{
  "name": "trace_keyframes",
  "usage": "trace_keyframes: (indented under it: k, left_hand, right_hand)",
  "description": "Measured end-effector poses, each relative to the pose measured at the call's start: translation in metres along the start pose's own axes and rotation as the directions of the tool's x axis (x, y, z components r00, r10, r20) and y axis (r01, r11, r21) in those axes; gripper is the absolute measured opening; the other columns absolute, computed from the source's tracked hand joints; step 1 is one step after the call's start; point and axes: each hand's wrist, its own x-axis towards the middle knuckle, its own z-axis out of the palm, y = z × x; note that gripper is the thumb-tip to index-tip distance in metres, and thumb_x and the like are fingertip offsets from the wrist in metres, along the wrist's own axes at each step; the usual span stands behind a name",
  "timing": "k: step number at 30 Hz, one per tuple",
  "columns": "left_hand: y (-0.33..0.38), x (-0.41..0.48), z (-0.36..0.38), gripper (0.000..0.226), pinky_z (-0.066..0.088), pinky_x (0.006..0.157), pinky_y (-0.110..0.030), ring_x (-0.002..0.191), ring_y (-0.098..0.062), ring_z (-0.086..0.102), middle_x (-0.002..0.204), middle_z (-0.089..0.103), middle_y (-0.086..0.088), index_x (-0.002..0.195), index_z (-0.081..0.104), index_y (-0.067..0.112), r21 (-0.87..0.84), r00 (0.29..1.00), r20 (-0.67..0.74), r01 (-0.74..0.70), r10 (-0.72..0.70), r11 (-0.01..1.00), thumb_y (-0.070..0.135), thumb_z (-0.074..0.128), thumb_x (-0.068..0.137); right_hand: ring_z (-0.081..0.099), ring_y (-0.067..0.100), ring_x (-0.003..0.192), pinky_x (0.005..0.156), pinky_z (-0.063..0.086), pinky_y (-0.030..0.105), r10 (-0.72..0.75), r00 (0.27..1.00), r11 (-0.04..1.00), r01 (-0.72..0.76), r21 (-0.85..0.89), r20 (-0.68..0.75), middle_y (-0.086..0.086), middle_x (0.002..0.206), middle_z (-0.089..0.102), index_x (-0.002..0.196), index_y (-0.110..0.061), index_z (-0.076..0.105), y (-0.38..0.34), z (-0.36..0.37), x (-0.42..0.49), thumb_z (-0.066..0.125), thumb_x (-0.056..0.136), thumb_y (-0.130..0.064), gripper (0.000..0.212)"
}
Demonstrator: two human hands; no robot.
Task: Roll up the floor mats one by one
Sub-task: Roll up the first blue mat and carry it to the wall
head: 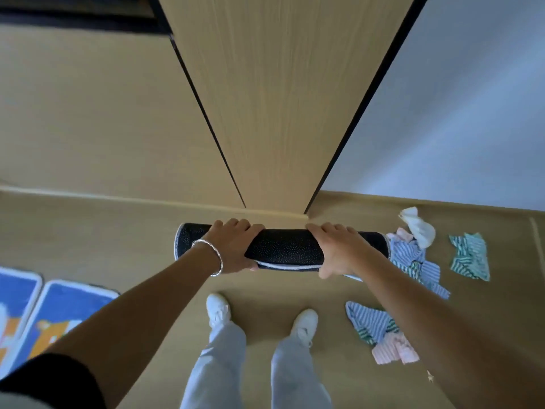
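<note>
**Both hands hold a rolled floor mat near a wooden cabinet**

Head view, looking down: a person stands on a tan floor (88, 237), holding a rolled mat (284, 249) level in front of them, crosswise, close to the foot of a tall light-wood cabinet (280, 98). The roll shows its dark dotted underside outward, with a pale trim line along its loose edge. The left hand (236, 246) is wrapped over the roll left of its middle, fingers curled across the top and thumb beneath; a silver bracelet (211, 255) sits on that wrist. The right hand (339, 249) is closed on the roll right of its middle in the same way. Each grip is clamped on the mat.

Below the roll are two white shoes (218, 308) and pale grey trouser legs. At the lower left edge of the floor lie two flat mats (67, 308), blue with orange print, side by side. To the right, striped cloths (418, 261) in blue, green and pink are scattered on the floor, one just beside the roll's right end
</note>
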Motion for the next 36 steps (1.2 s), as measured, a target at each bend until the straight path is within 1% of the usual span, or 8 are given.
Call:
trace_keyframes:
  k: [3, 9, 16, 22, 26, 30, 34, 36]
  left_hand:
    - [0.0, 0.019, 0.043, 0.077, 0.034, 0.099, -0.039, 0.117, -0.021, 0.045, 0.129, 0.045, 0.004, 0.137, 0.029, 0.032, -0.002, 0.999, 0.024, 0.034, -0.033, 0.999, 0.062, 0.06, 0.073]
    - [-0.027, 0.072, 0.127, 0.077, 0.03, 0.104, -0.041, 0.124, -0.02, 0.04, 0.136, 0.04, 0.004, 0.14, 0.03, 0.031, 0.04, 0.999, 0.031, 0.024, -0.025, 0.999, 0.059, 0.06, 0.075]
    - [-0.054, 0.144, 0.228, 0.072, 0.029, 0.106, -0.045, 0.124, -0.02, 0.04, 0.137, 0.038, 0.003, 0.14, 0.028, 0.029, 0.041, 0.997, 0.048, 0.057, -0.059, 0.998, 0.051, 0.06, 0.08]
    - [-0.085, 0.21, 0.314, 0.069, 0.026, 0.107, -0.052, 0.127, -0.019, 0.036, 0.139, 0.032, 0.004, 0.14, 0.022, 0.029, 0.119, 0.993, 0.099, 0.048, -0.06, 0.992, 0.042, 0.059, 0.083]
    - [-0.109, 0.253, 0.37, 0.067, 0.029, 0.105, -0.052, 0.124, -0.02, 0.037, 0.135, 0.032, 0.002, 0.138, 0.024, 0.029, 0.178, 0.995, 0.083, 0.034, -0.05, 0.984, 0.036, 0.059, 0.081]
    - [-0.132, 0.297, 0.427, 0.066, 0.035, 0.102, -0.049, 0.119, -0.02, 0.04, 0.13, 0.035, 0.002, 0.136, 0.027, 0.028, 0.197, 0.998, 0.054, 0.03, -0.041, 0.98, 0.039, 0.06, 0.08]
    - [-0.148, 0.334, 0.472, 0.064, 0.041, 0.097, -0.048, 0.115, -0.022, 0.043, 0.127, 0.038, 0.0, 0.135, 0.028, 0.025, 0.24, 0.998, -0.004, 0.055, -0.055, 0.969, 0.043, 0.059, 0.082]
    - [-0.155, 0.352, 0.485, 0.065, 0.043, 0.094, -0.049, 0.114, -0.023, 0.043, 0.126, 0.039, -0.002, 0.135, 0.029, 0.023, 0.262, 0.997, -0.028, 0.076, -0.071, 0.962, 0.045, 0.059, 0.082]
  right_hand:
    - [0.042, 0.029, 0.122, 0.102, 0.035, 0.042, -0.055, 0.998, 0.998, 0.054, 0.028, 0.026, 0.006, 0.137, 0.04, 0.149, -0.021, 0.011, 0.011, 0.042, 0.027, 0.069, 0.069, -0.033, 0.099]
    - [0.046, 0.026, 0.115, 0.096, 0.038, 0.038, -0.09, 0.995, 0.993, 0.093, 0.076, -0.051, 0.002, 0.129, 0.047, 0.143, -0.019, 0.023, 0.017, 0.131, 0.097, 0.067, 0.071, -0.035, 0.086]
    - [0.046, 0.024, 0.115, 0.098, 0.037, 0.038, -0.078, 0.995, 0.993, 0.084, 0.085, -0.062, -0.002, 0.129, 0.047, 0.141, -0.023, 0.025, 0.03, 0.215, 0.187, 0.065, 0.074, -0.035, 0.079]
    - [0.045, 0.021, 0.119, 0.099, 0.035, 0.037, -0.024, 0.994, 0.989, 0.04, 0.144, -0.109, -0.007, 0.131, 0.046, 0.142, -0.026, 0.024, 0.029, 0.301, 0.264, 0.063, 0.077, -0.037, 0.076]
    - [0.043, 0.021, 0.122, 0.1, 0.033, 0.037, 0.014, 0.991, 0.982, 0.011, 0.186, -0.132, -0.008, 0.135, 0.045, 0.143, -0.026, 0.024, 0.027, 0.358, 0.316, 0.063, 0.078, -0.042, 0.077]
    - [0.044, 0.021, 0.12, 0.101, 0.033, 0.037, 0.017, 0.98, 0.984, 0.019, 0.177, -0.198, -0.007, 0.133, 0.047, 0.141, -0.025, 0.028, 0.034, 0.406, 0.371, 0.065, 0.078, -0.041, 0.075]
    - [0.049, 0.025, 0.116, 0.098, 0.035, 0.039, 0.018, 0.965, 0.991, 0.017, 0.131, -0.261, -0.003, 0.128, 0.053, 0.138, -0.021, 0.038, 0.046, 0.442, 0.423, 0.072, 0.074, -0.035, 0.074]
    - [0.054, 0.028, 0.108, 0.091, 0.039, 0.042, 0.028, 0.952, 0.995, 0.002, 0.097, -0.306, 0.001, 0.121, 0.059, 0.132, -0.017, 0.048, 0.051, 0.455, 0.447, 0.078, 0.065, -0.03, 0.075]
